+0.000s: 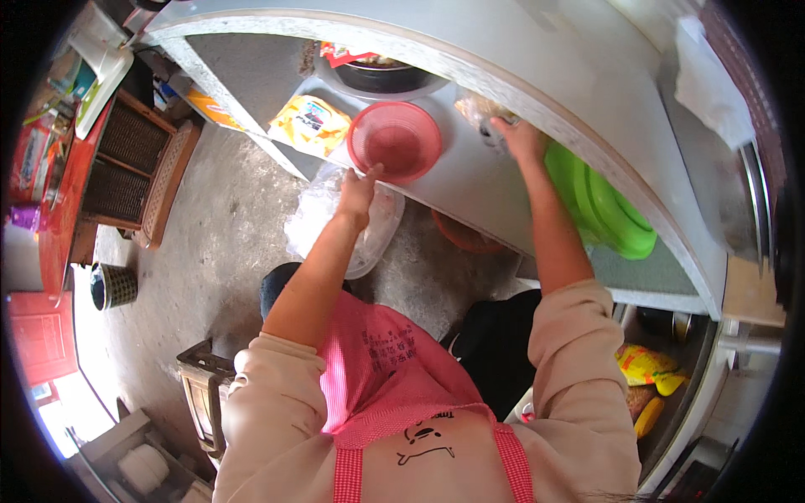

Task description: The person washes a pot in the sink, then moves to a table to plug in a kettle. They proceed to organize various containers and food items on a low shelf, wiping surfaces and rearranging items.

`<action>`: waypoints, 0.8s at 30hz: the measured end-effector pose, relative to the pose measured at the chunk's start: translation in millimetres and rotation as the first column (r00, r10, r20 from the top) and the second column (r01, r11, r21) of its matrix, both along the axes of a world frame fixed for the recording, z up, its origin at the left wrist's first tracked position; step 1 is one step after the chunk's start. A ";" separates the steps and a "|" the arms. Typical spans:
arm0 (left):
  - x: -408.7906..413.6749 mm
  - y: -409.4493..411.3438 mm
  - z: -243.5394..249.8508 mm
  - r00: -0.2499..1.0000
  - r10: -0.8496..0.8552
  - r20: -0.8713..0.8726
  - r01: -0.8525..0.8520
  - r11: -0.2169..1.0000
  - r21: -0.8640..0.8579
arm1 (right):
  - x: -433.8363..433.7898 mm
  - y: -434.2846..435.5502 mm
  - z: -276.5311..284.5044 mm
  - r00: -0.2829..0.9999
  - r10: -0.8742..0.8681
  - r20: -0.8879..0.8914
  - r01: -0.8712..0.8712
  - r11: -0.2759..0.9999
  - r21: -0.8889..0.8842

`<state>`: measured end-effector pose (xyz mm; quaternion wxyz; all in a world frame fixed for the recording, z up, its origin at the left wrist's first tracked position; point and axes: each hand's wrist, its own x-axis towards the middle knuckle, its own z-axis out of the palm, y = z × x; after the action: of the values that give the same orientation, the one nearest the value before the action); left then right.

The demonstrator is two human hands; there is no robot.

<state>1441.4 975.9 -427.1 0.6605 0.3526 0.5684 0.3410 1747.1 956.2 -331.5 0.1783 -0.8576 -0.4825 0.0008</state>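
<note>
Under a white counter, a red plastic basket sits on a pale shelf, beside a yellow printed bag. My left hand is at the basket's near rim, above a clear plastic container with plastic bags; whether its fingers grip the rim I cannot tell. My right hand is closed on a clear plastic bag with light brown contents, deeper under the counter. Right of that hand stands a bright green plastic basin. Behind the red basket is a black pot with a red packet on it.
The white counter edge arches above my hands. A reddish basin lies below the shelf. At lower left stands a wooden stool; yellow packets lie in the compartment at right. A patterned bin stands on the concrete floor farther left.
</note>
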 end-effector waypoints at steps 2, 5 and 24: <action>8.6 -6.1 9.2 0.982 0.067 -0.178 -0.042 0.989 0.139 | 25.5 35.7 0.0 0.994 0.039 0.101 -0.008 0.957 -0.291; 5.6 -9.7 15.4 0.929 0.253 -0.270 -0.053 0.813 0.579 | 57.7 71.9 -35.1 0.964 0.062 0.258 0.015 0.959 -0.284; 42.5 -38.9 64.8 0.810 -0.568 -0.144 0.555 0.664 0.501 | 60.2 -32.1 -29.3 1.000 0.002 -0.030 0.012 0.900 0.437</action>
<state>1483.9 937.0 -362.3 0.6191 0.6711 0.3095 0.2656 1807.4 924.1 -360.7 0.3731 -0.7970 -0.4654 -0.0949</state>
